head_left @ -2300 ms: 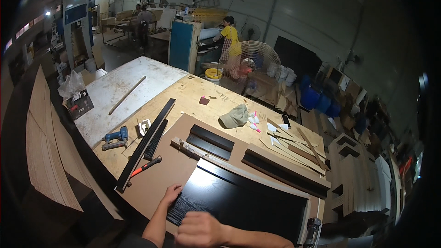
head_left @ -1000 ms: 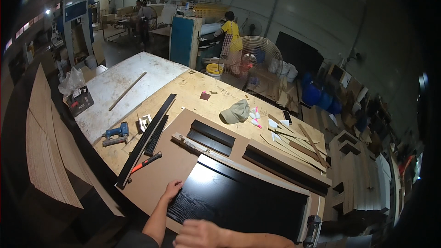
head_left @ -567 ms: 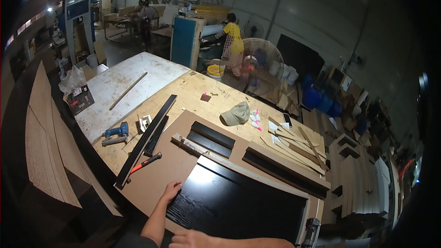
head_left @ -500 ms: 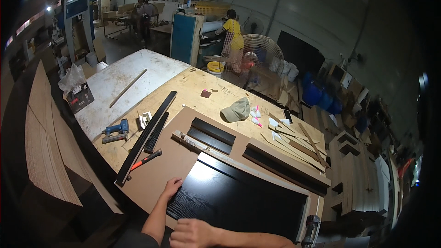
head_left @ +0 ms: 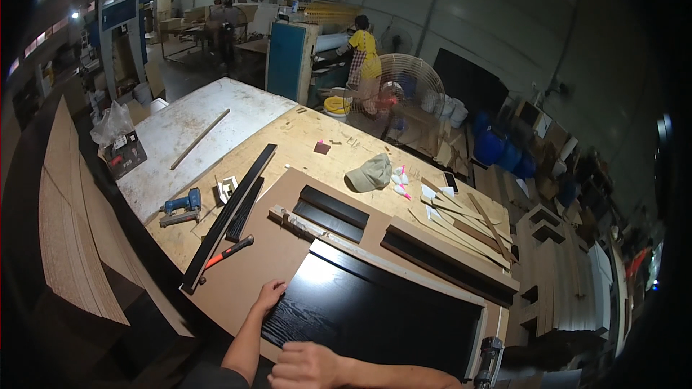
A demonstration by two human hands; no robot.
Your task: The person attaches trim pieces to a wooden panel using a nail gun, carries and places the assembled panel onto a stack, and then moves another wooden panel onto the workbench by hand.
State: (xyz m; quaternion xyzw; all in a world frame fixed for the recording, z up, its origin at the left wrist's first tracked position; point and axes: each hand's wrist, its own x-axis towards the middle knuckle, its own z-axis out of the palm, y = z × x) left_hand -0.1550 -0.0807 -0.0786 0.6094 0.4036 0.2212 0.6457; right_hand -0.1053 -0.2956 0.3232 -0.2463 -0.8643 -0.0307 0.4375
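Note:
A black wood-grain panel point(head_left: 375, 310) lies on a brown board on the workbench before me. At its left edge is my left hand point(head_left: 271, 294), fingers curled in against the rim. My right hand point(head_left: 306, 366) is closed like a fist by the panel's near left corner, its forearm crossing the near edge. Whatever is in its fingers is hidden. A hammer with an orange-and-black handle point(head_left: 229, 251) rests left of the panel, beside long black strips point(head_left: 234, 209). Along the panel's far side runs a pale, worn strip point(head_left: 310, 227).
Black-faced profiles point(head_left: 331, 214) and a longer one point(head_left: 447, 263) lie beyond the panel. A blue nail gun point(head_left: 182, 206), a cap point(head_left: 370, 173) and thin wood strips point(head_left: 461, 220) are on the bench. Stacked boards point(head_left: 79, 238) flank the left. A fan point(head_left: 400, 94) and a person in yellow stand behind.
My right hand has shifted very slightly to the right. My left hand and the panel stay put. The person in yellow at the back has moved a little.

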